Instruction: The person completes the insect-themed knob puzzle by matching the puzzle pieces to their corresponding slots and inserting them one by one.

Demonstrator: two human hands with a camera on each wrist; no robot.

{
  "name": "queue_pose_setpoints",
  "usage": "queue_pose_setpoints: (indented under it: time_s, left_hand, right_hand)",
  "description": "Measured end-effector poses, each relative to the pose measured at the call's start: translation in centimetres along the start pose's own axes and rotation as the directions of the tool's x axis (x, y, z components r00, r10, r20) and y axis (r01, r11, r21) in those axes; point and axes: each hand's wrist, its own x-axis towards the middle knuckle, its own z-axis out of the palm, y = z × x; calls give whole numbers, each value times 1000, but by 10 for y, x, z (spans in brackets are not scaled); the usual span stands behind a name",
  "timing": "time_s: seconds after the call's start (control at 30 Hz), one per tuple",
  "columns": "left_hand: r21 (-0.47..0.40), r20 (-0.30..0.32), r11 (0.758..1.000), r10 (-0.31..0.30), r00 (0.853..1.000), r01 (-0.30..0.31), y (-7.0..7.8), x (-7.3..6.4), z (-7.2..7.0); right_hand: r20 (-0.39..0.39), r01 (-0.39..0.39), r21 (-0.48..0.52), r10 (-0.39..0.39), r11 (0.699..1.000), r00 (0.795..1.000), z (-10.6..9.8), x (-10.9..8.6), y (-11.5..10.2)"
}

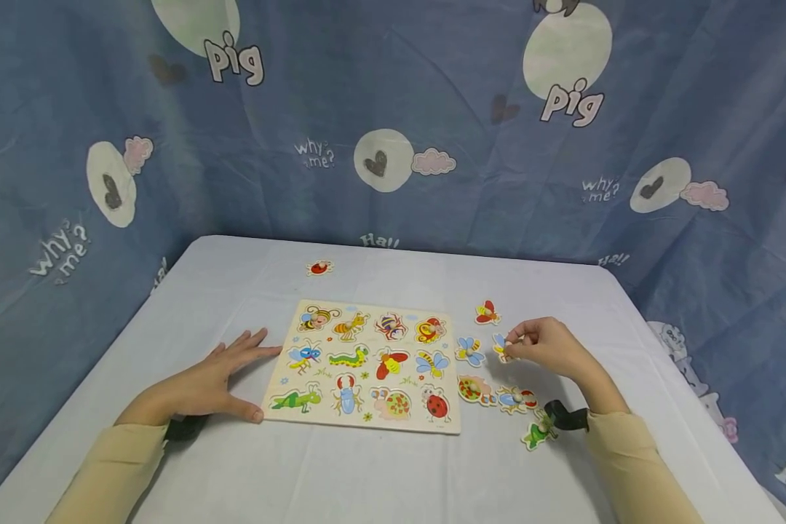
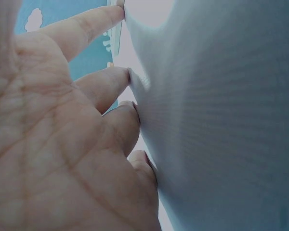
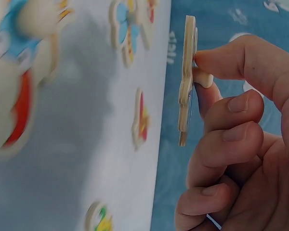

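Note:
My right hand [image 1: 550,349] pinches a knobbed wooden puzzle piece [image 3: 187,77] by its peg. That piece appears edge-on in the right wrist view, lifted off the table, and in the head view part of it looks blue and yellow. A wooden insect puzzle board [image 1: 380,429], covered in printed bugs, lies flat on the table. At its left edge, my left hand [image 1: 216,382] rests with spread fingers, the index fingertip and thumb by the board's side. The left wrist view shows the palm and fingertips against the white tablecloth [image 2: 221,125].
Right of the board lie a blue-winged insect piece [image 1: 469,351], a red-winged piece [image 1: 487,312], a snail piece [image 1: 474,389], a beetle piece [image 1: 516,399] and a green insect piece [image 1: 537,434]. A ladybug piece [image 1: 319,268] lies behind the board. Blue printed cloth [image 1: 406,87] hangs behind.

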Motion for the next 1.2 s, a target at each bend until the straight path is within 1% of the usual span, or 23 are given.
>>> queue_pose_setpoints:
  time_s: [0.2, 0.4, 0.5, 0.67, 0.87, 1.2]
  left_hand:
    - [11, 7, 1000, -3, 1000, 3, -1, 0, 2]
    - [19, 7, 1000, -4, 1000, 4, -1, -1, 3]
    - [15, 8, 1000, -7, 1000, 6, 0, -1, 3]
    - [10, 12, 1000, -14, 1000, 14, 1, -1, 3]
    - [14, 14, 1000, -16, 1000, 16, 1, 0, 4]
    - [17, 13, 1000, -21, 1000, 20, 2, 1, 0]
  right_hand:
    - [36, 60, 15, -60, 998, 998, 8, 13, -16]
    - [39, 106, -3, -106, 994, 994, 12, 22, -30]
    - [37, 121, -7, -121, 993, 992, 15, 26, -37]
    - [56, 133, 3, -133, 991, 990, 20, 32, -49]
    - [78, 171, -12, -169, 985, 983, 28, 40, -62]
    - [110, 208, -9, -206, 978, 972, 40, 51, -86]
